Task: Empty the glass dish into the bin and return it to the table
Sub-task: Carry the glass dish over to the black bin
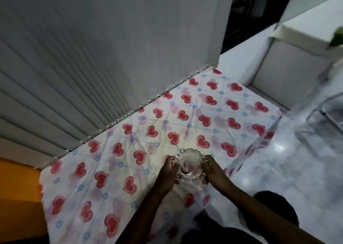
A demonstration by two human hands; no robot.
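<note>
A small clear glass dish (190, 164) with a scalloped rim is near the front right edge of the table (111, 169), which is covered by a white cloth printed with red hearts. My left hand (167, 173) grips the dish's left rim and my right hand (213, 171) grips its right rim. Whether the dish rests on the cloth or is held just above it cannot be told. Something small and pinkish lies blurred inside the dish. No bin is in view.
Grey vertical blinds (92, 57) hang right behind the table's far edge. A white ledge (297, 39) and cabinet stand at the back right, with pale marbled floor (297, 160) to the right. An orange wall (16, 197) is at the left. A dark rounded shape (274, 210) is below my right arm.
</note>
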